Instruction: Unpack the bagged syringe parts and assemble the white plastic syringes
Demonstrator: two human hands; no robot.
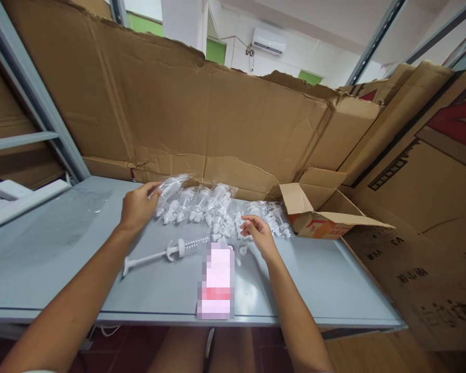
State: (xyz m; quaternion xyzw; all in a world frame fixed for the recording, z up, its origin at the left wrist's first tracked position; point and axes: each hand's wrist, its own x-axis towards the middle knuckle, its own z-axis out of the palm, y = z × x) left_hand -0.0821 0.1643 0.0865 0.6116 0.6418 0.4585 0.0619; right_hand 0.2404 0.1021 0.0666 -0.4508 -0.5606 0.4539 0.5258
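Note:
My left hand (136, 207) pinches the edge of a clear plastic bag (173, 189) with white parts inside, at the left end of a row of similar bags. My right hand (259, 233) hovers by a heap of small white plastic pieces (222, 223); its fingers are loosely curled and apart, with nothing visible between them. In front of the bags lies a white syringe-like plunger tool (171, 252) with a coil spring at its right end. Near its spring end, a pixelated pink-and-white object (216, 280) reaches the table's front edge.
An open cardboard box (326, 220) stands at the right on the grey table (314, 282). Tall cardboard (217, 119) walls off the back, and a large printed carton (423, 233) the right side. White parts (19, 202) and a metal post (42, 98) are at the left.

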